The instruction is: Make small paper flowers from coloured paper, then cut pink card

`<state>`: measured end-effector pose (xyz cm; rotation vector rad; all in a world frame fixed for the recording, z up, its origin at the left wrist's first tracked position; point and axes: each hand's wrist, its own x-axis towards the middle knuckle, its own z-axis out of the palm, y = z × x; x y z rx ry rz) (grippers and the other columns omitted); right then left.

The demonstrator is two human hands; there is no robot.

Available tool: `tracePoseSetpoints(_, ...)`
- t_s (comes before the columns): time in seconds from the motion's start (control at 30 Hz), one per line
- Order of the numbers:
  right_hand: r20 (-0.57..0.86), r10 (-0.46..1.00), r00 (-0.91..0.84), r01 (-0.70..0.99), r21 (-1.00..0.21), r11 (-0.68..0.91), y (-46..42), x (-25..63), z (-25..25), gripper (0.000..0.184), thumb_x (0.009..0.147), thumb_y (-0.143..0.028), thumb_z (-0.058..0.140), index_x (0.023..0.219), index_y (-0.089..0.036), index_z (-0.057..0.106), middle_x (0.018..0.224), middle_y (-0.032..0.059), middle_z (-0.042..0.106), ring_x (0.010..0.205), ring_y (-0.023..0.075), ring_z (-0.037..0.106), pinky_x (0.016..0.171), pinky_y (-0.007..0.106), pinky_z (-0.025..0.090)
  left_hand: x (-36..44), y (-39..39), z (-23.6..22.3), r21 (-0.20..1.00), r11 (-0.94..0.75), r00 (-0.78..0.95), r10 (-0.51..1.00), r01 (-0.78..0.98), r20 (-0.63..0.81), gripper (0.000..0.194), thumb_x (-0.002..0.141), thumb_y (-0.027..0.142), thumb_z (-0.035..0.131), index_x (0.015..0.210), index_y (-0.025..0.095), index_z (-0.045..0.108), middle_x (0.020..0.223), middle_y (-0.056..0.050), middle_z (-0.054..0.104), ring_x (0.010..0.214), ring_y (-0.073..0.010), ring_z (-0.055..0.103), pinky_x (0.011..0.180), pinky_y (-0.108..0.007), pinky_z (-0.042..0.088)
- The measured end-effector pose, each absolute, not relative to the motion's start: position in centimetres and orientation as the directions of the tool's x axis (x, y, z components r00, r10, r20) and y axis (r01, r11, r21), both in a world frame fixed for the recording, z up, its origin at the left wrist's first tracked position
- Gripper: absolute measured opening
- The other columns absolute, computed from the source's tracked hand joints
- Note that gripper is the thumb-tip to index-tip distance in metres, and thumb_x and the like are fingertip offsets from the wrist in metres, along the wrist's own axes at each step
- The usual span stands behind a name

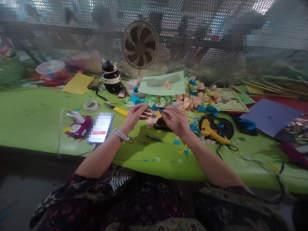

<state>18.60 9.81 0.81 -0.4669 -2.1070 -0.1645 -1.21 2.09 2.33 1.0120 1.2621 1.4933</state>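
Head view. Landmark: the standing fan [140, 46], upright on the green table [36, 115]. Both hands are in front of the fan, slightly to its right. Right hand [176, 120]: fingers closed on a small blue paper piece [157, 108], held above the table. Left hand [137, 117]: fingers partly curled beside the left end of that piece; cannot tell whether they grip it. White wristband [121, 134] on the left wrist.

Just right of the fan's base: a light green sheet [156, 86] with a peach paper flower [166, 84] on it. Beyond that sheet, further right of the fan, a heap of peach paper flowers [188, 102] mixed with green and blue ones. Well right and nearer than the fan: a yellow glue gun [213, 132] on a black rest [227, 125], and a purple sheet [271, 116].

Left of the fan: black bottle [111, 80], upright; yellow sheet [78, 83] farther left. Nearer than the fan, on its left: tape roll [91, 106], yellow cutter [120, 111], and phone [100, 128], screen lit.
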Motion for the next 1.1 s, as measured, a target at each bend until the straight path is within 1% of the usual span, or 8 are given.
tracePoseSetpoints(0.1,0.823,0.274,-0.497,0.370,-0.084,0.925,10.1,18.6,0.4,0.019,0.099,-0.028,0.056,0.093,-0.022,0.073,0.099,0.0078,0.076,0.090,0.0185,0.072,0.077,0.030,0.058,-1.1,2.0,2.4,0.970,0.030,-0.164,0.984,-0.243,-0.072,0.015,0.085,0.025,0.070,0.097,0.016,0.068,0.090,-0.006,0.077,0.079,-0.0159,0.075,0.070,-0.026,0.059)
tracePoseSetpoints(0.23,0.780,0.321,-0.538,0.332,-0.154,0.931,10.3,18.8,0.1,0.018,0.098,-0.027,0.057,0.099,-0.024,0.075,0.110,0.0086,0.075,0.099,0.0213,0.071,0.083,0.034,0.059,-1.3,2.3,1.8,0.958,-0.004,-0.159,0.986,-0.287,-0.043,0.017,0.080,0.021,0.074,0.095,0.017,0.068,0.084,-0.004,0.076,0.079,-0.0174,0.076,0.070,-0.028,0.059)
tracePoseSetpoints(0.4,0.710,0.386,-0.589,0.316,-0.237,0.919,10.4,19.0,0.0,0.021,0.097,-0.024,0.056,0.101,-0.027,0.077,0.120,0.0095,0.073,0.107,0.0243,0.070,0.088,0.039,0.059,-2.0,2.8,0.9,0.958,-0.032,-0.151,0.988,-0.285,-0.012,0.023,0.073,0.029,0.081,0.090,0.018,0.070,0.086,-0.005,0.076,0.079,-0.0183,0.076,0.069,-0.029,0.061)
tracePoseSetpoints(0.53,0.734,0.414,-0.539,0.275,-0.311,0.910,10.1,18.8,0.3,0.024,0.094,-0.021,0.053,0.101,-0.025,0.075,0.117,0.0101,0.073,0.107,0.0235,0.070,0.091,0.041,0.059,-2.1,3.1,0.4,0.967,-0.113,-0.214,0.975,-0.227,0.064,0.037,0.063,0.039,0.087,0.086,0.017,0.069,0.083,-0.005,0.076,0.074,-0.0178,0.075,0.072,-0.032,0.062)
tracePoseSetpoints(0.63,0.756,0.489,-0.435,0.231,-0.431,0.872,9.9,18.7,0.8,0.019,0.093,-0.025,0.054,0.101,-0.022,0.071,0.111,0.0110,0.072,0.095,0.0210,0.071,0.083,0.038,0.061,-1.9,3.3,0.3,0.970,-0.193,-0.286,0.947,-0.150,0.144,0.042,0.061,0.045,0.088,0.084,0.016,0.069,0.078,-0.004,0.075,0.072,-0.0171,0.073,0.074,-0.034,0.061)
tracePoseSetpoints(0.77,0.659,0.613,-0.436,0.234,-0.574,0.784,9.7,18.4,0.8,0.025,0.090,-0.037,0.060,0.107,-0.019,0.067,0.109,0.0111,0.068,0.078,0.0161,0.069,0.069,0.031,0.060,-1.5,3.3,0.2,0.963,-0.260,-0.325,0.919,-0.069,0.224,0.041,0.062,0.046,0.087,0.084,0.015,0.072,0.080,-0.006,0.076,0.074,-0.0179,0.072,0.077,-0.036,0.061)
tracePoseSetpoints(0.93,0.615,0.601,-0.511,0.289,-0.536,0.794,9.8,18.0,0.2,0.018,0.089,-0.029,0.057,0.095,-0.019,0.070,0.091,0.0075,0.071,0.079,0.0183,0.067,0.075,0.032,0.056,-0.9,3.1,0.0,0.955,-0.297,-0.296,0.914,-0.026,0.276,0.037,0.064,0.044,0.084,0.085,0.014,0.076,0.077,-0.006,0.076,0.069,-0.0169,0.070,0.075,-0.035,0.060)
tracePoseSetpoints(1.1,0.633,0.585,-0.506,0.300,-0.507,0.808,9.8,17.8,0.1,0.017,0.087,-0.024,0.054,0.089,-0.020,0.071,0.084,0.0066,0.072,0.079,0.0195,0.065,0.075,0.032,0.052,-0.8,3.0,-0.3,0.943,-0.316,-0.222,0.917,0.102,0.332,0.024,0.072,0.039,0.075,0.071,0.015,0.073,0.066,-0.003,0.072,0.061,-0.0153,0.066,0.064,-0.028,0.054)
